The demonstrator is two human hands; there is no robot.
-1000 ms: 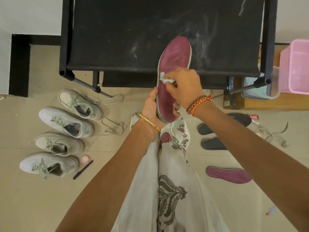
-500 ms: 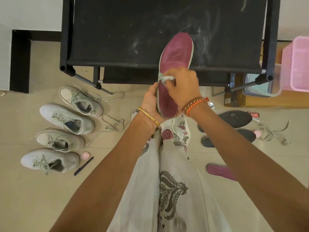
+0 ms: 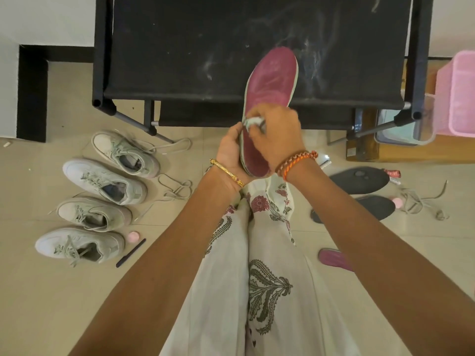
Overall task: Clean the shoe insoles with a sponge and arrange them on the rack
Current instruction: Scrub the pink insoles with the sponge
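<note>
My left hand [image 3: 230,152] grips the heel end of a maroon insole [image 3: 272,78], held upright in front of the black rack [image 3: 180,47]. Against the insole's middle my right hand [image 3: 277,132] pinches a small pale sponge [image 3: 253,122]. Two dark grey insoles [image 3: 359,179] [image 3: 377,208] lie on the floor to the right. Another maroon insole [image 3: 334,259] lies nearer me, partly hidden by my right forearm.
Several pale sneakers [image 3: 102,181] with loose laces line the floor at left, with a small pink ball [image 3: 133,236] and a dark stick [image 3: 131,252] beside them. A pink basket [image 3: 460,93] and a clear tub [image 3: 403,129] stand at right on a wooden board.
My right hand has rubbed the sponge a little along the insole's middle. The view has shifted slightly; the left hand keeps its grip.
</note>
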